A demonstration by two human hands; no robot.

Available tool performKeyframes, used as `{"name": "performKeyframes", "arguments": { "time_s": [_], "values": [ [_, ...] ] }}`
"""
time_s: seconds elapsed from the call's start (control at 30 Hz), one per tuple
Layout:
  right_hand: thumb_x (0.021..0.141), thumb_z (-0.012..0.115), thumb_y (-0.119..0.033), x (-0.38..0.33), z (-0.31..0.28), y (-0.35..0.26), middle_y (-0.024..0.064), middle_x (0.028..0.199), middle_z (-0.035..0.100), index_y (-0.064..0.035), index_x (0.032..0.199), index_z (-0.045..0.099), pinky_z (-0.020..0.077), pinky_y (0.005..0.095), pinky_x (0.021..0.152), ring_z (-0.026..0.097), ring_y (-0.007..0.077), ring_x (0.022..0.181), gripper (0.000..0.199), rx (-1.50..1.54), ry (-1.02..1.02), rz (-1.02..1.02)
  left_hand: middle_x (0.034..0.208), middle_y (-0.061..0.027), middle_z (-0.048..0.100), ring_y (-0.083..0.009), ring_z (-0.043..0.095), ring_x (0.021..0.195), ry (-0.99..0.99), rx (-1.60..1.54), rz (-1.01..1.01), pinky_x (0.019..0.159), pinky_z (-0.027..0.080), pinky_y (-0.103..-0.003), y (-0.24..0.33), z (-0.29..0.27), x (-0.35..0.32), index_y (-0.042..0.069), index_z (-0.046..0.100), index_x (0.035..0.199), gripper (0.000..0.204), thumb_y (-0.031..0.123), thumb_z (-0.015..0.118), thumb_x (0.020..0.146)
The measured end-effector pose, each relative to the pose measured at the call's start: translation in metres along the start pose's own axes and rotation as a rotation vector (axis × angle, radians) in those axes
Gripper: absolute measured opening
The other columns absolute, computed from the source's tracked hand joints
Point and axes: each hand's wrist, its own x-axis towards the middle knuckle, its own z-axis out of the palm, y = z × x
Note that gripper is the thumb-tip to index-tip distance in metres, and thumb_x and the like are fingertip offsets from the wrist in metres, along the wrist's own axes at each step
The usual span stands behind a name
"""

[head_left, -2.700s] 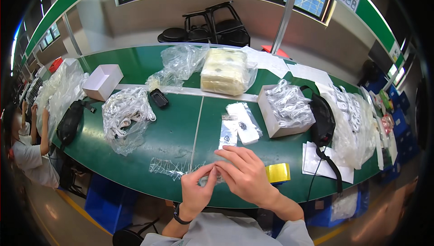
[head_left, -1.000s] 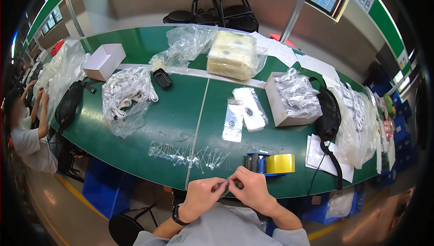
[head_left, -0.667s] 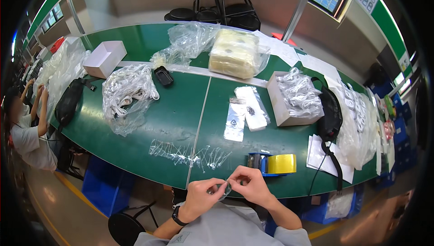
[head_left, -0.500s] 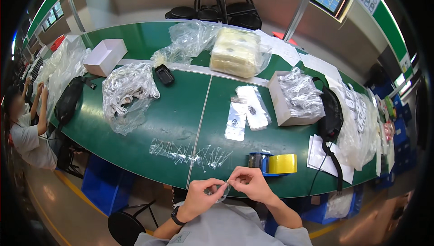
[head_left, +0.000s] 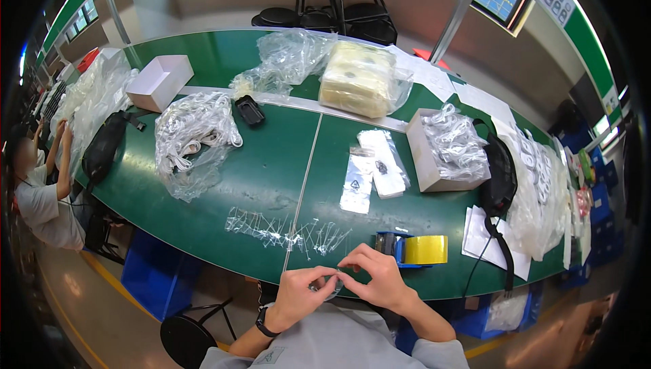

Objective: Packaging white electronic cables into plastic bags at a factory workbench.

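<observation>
Near the front edge of the green table my left hand [head_left: 302,296] pinches a small clear plastic piece [head_left: 333,290], whose kind I cannot make out. My right hand [head_left: 374,277] meets it fingertip to fingertip, thumb and forefinger closed at the upper end of the piece. Most of the piece is hidden by my fingers. Just beyond my hands lies a row of thin, clear, thread-like plastic strips [head_left: 271,232], loosely crossed over each other. To the right of it stands a blue tape dispenser [head_left: 399,250] with a yellow tape roll [head_left: 426,250].
Flat clear bags [head_left: 355,186] lie mid-table. White cables fill a plastic bag [head_left: 193,128] on the left and a box [head_left: 427,166] on the right. Farther back are a black tray [head_left: 250,111] and a wrapped stack [head_left: 356,81]. Another person [head_left: 47,199] works at far left.
My right hand's fingers have lifted and shifted slightly, with the forefinger more raised. My left hand keeps nearly the same place. The view has shifted a little.
</observation>
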Motion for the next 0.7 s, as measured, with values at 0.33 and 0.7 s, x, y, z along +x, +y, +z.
{"name": "performKeyframes", "arguments": {
  "time_s": [0.33,0.7],
  "values": [
    [0.079,0.079,-0.006,0.003,-0.005,0.006,0.0081,0.086,0.064,-0.005,0.092,0.068,0.052,0.0349,0.059,0.065,0.0263,0.072,0.017,-0.199,-0.116,-0.176,0.061,-0.006,0.065,-0.013,0.061,0.05,-0.063,0.083,0.011,0.049,0.046,-0.027,-0.001,0.002,0.001,0.005,0.076,0.095,0.012,0.008,0.077,0.083],
    [0.088,0.07,-0.011,-0.004,-0.009,0.015,0.0088,0.086,0.057,-0.0033,0.094,0.062,0.0516,0.0379,0.063,0.062,0.027,0.078,0.013,-0.196,-0.21,-0.151,0.064,-0.0066,0.066,-0.0161,0.065,0.053,-0.147,0.125,0.017,0.052,0.049,-0.027,-0.002,0.006,0.005,0.005,0.074,0.093,0.012,0.013,0.076,0.085]
  ]
}}
